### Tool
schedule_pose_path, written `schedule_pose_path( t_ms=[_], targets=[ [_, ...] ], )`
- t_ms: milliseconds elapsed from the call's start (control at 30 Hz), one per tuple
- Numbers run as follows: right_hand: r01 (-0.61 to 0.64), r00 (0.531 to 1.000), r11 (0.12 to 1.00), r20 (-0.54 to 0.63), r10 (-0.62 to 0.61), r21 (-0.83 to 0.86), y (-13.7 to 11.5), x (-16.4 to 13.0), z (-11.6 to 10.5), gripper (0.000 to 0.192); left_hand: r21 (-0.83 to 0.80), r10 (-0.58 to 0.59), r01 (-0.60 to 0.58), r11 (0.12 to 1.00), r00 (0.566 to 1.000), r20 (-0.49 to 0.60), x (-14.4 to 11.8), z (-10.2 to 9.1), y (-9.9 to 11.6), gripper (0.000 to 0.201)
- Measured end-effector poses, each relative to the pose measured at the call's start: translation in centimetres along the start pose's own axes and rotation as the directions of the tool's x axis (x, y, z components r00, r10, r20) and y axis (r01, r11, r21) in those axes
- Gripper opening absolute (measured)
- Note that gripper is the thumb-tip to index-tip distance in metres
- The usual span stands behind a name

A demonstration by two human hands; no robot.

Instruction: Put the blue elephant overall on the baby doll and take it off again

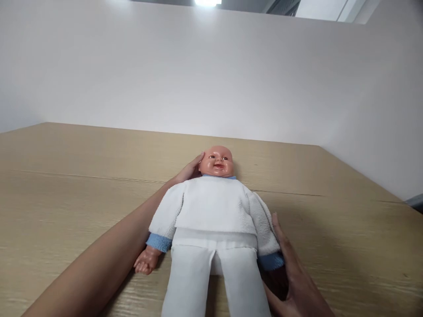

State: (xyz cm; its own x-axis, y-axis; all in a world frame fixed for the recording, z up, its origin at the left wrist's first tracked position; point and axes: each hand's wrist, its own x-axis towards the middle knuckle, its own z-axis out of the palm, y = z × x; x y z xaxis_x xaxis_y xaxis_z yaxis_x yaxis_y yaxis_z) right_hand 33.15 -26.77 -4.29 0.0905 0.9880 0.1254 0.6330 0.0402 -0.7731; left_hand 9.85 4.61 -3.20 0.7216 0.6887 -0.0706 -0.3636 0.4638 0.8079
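A baby doll [214,207] lies on its back on the wooden table, its head away from me. It wears a white fleece top with blue cuffs and white trousers. My left hand [192,168] cups the side of the doll's head, thumb visible against it, with the other fingers hidden behind. Beside the doll's sleeve on the right, my right hand [291,273] curves around the blue cuff and hip, one digit along the sleeve and another by the trouser leg. Part of that hand is hidden behind the doll. The doll's feet are out of view.
The wooden table [82,198] has a thin seam running across it behind the doll. White partition walls [198,79] rise at the back and right. A dark object [415,203] shows at the right edge. A bright ceiling light [207,2] shines above.
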Motion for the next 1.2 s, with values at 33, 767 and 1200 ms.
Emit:
schedule_pose_path(
  t_ms=[33,767,1200],
  targets=[
    [0.005,1.000,1.000,-0.001,-0.005,-0.007,0.0,0.0,-0.1,0.109,0.011,0.000,0.000,1.000,1.000,0.000,0.0,0.0,0.0,0.078],
    [0.022,0.999,0.998,-0.044,-0.024,-0.057,-0.9,0.4,0.0,0.101,0.061,0.013,-0.013,0.998,1.000,-0.001,0.3,-1.5,-0.1,0.069],
    [0.153,0.971,0.988,-0.190,-0.143,0.037,0.6,1.0,0.5,0.097,0.254,0.261,-0.196,0.947,0.931,-0.255,-13.0,-0.5,-2.7,0.061]
  ],
)
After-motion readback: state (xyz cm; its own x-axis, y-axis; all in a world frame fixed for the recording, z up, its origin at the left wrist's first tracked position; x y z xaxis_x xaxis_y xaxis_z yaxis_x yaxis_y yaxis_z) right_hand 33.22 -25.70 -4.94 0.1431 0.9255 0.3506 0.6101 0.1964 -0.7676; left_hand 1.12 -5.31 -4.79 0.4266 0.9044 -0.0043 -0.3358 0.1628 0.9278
